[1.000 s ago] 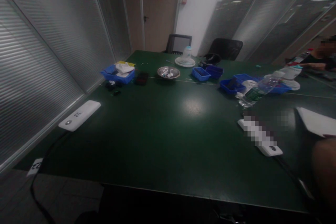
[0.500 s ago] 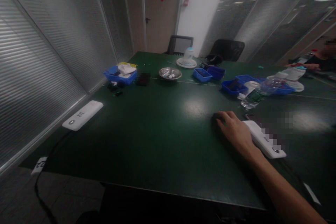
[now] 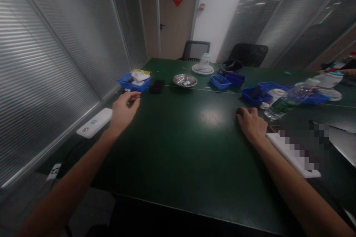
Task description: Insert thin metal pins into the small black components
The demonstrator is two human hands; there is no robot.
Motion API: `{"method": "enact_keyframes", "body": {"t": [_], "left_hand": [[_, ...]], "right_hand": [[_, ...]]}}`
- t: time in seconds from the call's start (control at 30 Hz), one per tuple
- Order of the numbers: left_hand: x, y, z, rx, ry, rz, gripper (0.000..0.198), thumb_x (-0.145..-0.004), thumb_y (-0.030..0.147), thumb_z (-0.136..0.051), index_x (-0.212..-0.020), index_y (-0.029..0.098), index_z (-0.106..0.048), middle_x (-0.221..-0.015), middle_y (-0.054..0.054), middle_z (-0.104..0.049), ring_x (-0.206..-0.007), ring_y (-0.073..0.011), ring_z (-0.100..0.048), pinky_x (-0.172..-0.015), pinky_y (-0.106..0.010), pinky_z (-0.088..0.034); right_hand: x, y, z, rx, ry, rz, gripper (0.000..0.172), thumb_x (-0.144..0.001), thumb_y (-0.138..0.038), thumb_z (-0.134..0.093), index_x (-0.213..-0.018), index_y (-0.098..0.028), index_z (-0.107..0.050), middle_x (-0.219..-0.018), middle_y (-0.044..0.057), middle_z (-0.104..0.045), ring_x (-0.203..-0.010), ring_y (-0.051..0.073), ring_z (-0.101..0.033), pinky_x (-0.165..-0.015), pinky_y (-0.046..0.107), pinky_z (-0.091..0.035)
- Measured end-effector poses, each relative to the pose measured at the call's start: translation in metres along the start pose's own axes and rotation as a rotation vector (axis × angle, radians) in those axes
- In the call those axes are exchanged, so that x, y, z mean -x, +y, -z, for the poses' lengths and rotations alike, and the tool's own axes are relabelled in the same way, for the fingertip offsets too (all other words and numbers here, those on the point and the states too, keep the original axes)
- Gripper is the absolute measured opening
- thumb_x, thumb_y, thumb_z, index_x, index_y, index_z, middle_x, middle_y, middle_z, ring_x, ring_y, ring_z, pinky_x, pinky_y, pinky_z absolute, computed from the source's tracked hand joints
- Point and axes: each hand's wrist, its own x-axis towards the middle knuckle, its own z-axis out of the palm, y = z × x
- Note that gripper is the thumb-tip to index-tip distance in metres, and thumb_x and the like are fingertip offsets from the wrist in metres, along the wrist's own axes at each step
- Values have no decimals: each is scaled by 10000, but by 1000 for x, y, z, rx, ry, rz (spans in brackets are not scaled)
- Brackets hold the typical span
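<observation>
My left hand [image 3: 124, 111] is over the left side of the green table [image 3: 178, 148], in front of a blue basket [image 3: 135, 86] with white and yellow items. Its fingers are bent, with a gap showing between them and the thumb, and nothing is visible in it. It covers the spot of some small dark items. My right hand [image 3: 253, 123] rests on the table at the right, its fingers closed around a small black object [image 3: 240, 111] whose kind I cannot make out. Close by lies a clear plastic bottle [image 3: 282, 104] on its side.
A white power bank [image 3: 95, 123] lies at the left edge, another white device [image 3: 289, 153] beside my right forearm. Farther back are a metal bowl [image 3: 185, 80], a dark flat object [image 3: 157, 86], a white round basket [image 3: 203, 69] and blue trays [image 3: 220, 82]. Another person's hand [image 3: 347, 71] shows at far right.
My left hand has come into view and reached forward over the table's left side. The view has shifted slightly left. My right hand still holds the small black object.
</observation>
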Motion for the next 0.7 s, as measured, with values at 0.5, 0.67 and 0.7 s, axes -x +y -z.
{"method": "enact_keyframes", "body": {"t": [0.5, 0.67, 0.7], "left_hand": [[-19, -76, -39, -472, -157, -84, 362, -1113, 275, -400, -1266, 78, -663, -1255, -70, -686, -1187, -245, -531, -1089, -469, -309], [-6, -26, -56, -219, -353, -264, 268, -1053, 228, -505, -1200, 186, -725, -1273, -91, -704, -1174, -267, -597, -1039, -441, -395], [1, -10, -61, -141, -382, -298, 264, -1050, 227, -504, -1190, 195, -726, -1263, -90, -708, -1176, -270, -603, -1029, -447, -411]], "right_hand": [[35, -43, 36, -678, 292, 164, 295, -1047, -451, -497, -1206, -222, -590, -1203, 137, -683, -1035, 294, -652, -947, 465, -514], [54, -89, 42, -1345, -129, 44, 391, -889, -565, -727, -947, -243, -512, -1051, 55, -675, -799, 231, -720, -784, 414, -586], [59, -98, 45, -1389, -258, 65, 378, -896, -551, -726, -994, -248, -523, -986, 34, -676, -811, 234, -724, -793, 416, -588]]}}
